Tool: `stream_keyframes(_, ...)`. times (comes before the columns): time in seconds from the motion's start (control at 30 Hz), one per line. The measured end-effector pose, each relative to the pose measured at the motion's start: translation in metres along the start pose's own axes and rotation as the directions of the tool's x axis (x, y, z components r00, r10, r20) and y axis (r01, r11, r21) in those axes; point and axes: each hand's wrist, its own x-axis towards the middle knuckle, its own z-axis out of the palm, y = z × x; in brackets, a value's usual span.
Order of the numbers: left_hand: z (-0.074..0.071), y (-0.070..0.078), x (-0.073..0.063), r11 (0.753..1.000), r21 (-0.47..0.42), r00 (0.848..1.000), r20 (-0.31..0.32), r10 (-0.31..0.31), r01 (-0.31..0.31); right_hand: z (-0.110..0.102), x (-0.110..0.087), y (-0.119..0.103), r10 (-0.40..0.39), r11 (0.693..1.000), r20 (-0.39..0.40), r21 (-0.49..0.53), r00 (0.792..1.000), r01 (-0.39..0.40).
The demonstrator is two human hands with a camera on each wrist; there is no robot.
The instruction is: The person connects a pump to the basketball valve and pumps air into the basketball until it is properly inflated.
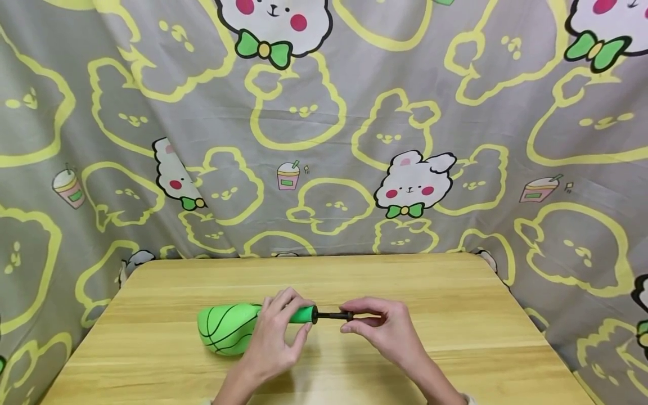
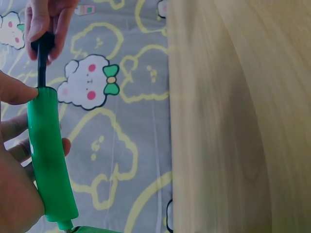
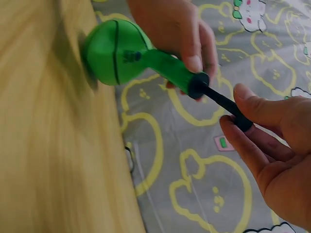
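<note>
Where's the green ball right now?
In the head view, the green ball is left of centre, just left of the left hand, at the nozzle end of the green pump. The right wrist view shows it upper left.

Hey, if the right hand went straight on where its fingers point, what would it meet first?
Past the black handle it holds, the right hand would probably meet the black cap of the green pump; depth is hard to judge.
</note>
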Motion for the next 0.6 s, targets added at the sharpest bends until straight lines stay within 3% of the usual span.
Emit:
stream_keyframes(0.33,0.01,0.007,-0.001,0.999,-0.011,0.999,0.006,0.034,-0.034,0.021,-0.004,0.009,0.004,1.0,-0.03,0.007,1.0,-0.004)
stream_keyframes(0.6,0.007,0.005,-0.002,0.999,-0.017,0.999,0.03,0.033,-0.033,0.024,-0.004,0.01,0.017,1.0,0.012,0.009,1.0,-0.017)
